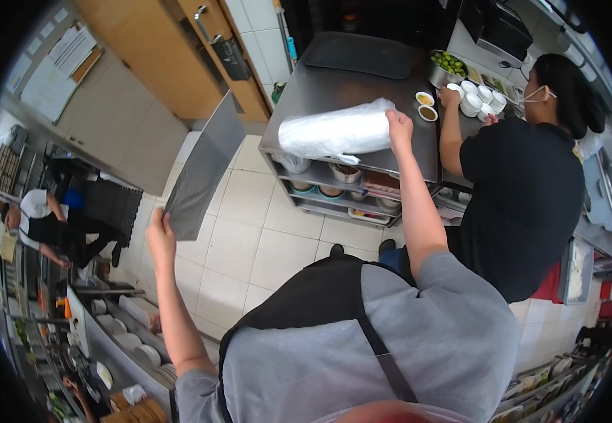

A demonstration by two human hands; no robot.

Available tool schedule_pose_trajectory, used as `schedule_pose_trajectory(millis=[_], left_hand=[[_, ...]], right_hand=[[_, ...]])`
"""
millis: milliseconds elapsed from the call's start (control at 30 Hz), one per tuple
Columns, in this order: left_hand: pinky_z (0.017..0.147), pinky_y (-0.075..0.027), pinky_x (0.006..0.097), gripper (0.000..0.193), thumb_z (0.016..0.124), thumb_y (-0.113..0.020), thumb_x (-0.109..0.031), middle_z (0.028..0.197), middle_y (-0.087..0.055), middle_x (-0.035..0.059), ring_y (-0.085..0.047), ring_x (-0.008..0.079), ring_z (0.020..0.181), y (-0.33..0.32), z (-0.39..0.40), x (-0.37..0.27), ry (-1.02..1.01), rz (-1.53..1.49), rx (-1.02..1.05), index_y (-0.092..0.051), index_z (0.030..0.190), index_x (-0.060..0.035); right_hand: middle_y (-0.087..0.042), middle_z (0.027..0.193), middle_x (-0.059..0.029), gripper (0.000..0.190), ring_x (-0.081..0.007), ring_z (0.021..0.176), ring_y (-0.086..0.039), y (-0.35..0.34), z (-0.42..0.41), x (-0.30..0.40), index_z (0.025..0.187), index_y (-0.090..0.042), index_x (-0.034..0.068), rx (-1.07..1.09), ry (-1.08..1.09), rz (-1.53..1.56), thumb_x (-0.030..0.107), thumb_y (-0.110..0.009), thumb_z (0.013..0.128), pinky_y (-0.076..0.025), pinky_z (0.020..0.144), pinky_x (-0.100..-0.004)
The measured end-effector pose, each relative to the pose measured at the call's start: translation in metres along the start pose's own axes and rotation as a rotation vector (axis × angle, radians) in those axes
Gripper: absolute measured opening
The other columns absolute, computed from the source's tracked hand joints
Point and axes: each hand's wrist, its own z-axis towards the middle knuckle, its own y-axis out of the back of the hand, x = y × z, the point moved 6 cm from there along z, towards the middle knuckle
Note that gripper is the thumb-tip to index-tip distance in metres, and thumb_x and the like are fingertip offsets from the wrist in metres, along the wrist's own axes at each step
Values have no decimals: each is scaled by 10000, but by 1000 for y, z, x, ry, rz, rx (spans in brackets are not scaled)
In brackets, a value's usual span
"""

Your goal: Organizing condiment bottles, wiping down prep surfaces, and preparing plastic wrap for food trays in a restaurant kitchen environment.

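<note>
My left hand point(161, 239) pinches the lower left edge of a thin, dark grey sheet point(208, 172), held upright above the floor tiles. Its surface looks creased near my fingers; I cannot tell its material. My right hand point(400, 130) grips the right end of a thick roll of white plastic point(337, 130) in a clear wrapper. The roll is over the front edge of a steel worktable point(306, 90); whether it rests on the top cannot be told. A loose end of film hangs from its underside.
To my right, a co-worker point(522, 185) handles stacked white cups point(471, 104) beside a pot of green limes point(447, 63). Two filled sauce cups point(426, 106) stand near the roll. Bowls fill the shelves point(332, 182) below. Another person point(47, 222) is at far left, near a counter of dishes point(126, 338).
</note>
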Motion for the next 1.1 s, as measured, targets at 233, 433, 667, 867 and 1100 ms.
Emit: schedule_pose_trajectory(millis=[233,433,667,867,1100], left_hand=[[528,-375,414,124,806,-547,-114,674,-510,223,-482,416,651,-58,164,-79,-329,-181,137,-488,797,-5],[623,-414,325,168,792,-564,-99,727,-541,202,-513,304,656,-155,259,-165,-494,-421,464,-537,907,20],[756,-393,231,142,819,-559,-114,819,-577,-3,-501,83,794,-274,325,-259,-629,-648,1005,-579,923,-21],[676,-408,240,155,724,-664,-154,739,-593,-45,-529,78,727,-424,364,-298,-646,-636,1324,-633,855,-78],[902,-403,399,516,682,-672,-347,1274,-432,51,-452,295,1110,-479,320,-314,-979,-353,540,-522,1167,-255]], right_hand=[[-620,816,-128,426,-225,810,-586,13,-13,-105,858,-584,-85,75,-574,80,323,-621,746,-433,710,-328],[-582,979,-216,548,-335,951,-545,19,-11,-66,1020,-537,-76,202,-554,-367,383,-634,738,-410,825,-366],[-474,1179,-148,551,-325,1143,-405,-12,-36,41,1191,-473,109,38,87,-643,413,-601,748,-319,939,-451],[-506,1172,8,417,-222,1176,-390,-72,-69,31,1116,-552,305,393,280,-1010,446,-593,726,-120,992,-576],[-605,880,34,203,-191,923,-519,-100,-34,15,822,-660,187,130,191,-933,364,-589,752,-280,880,-432]])
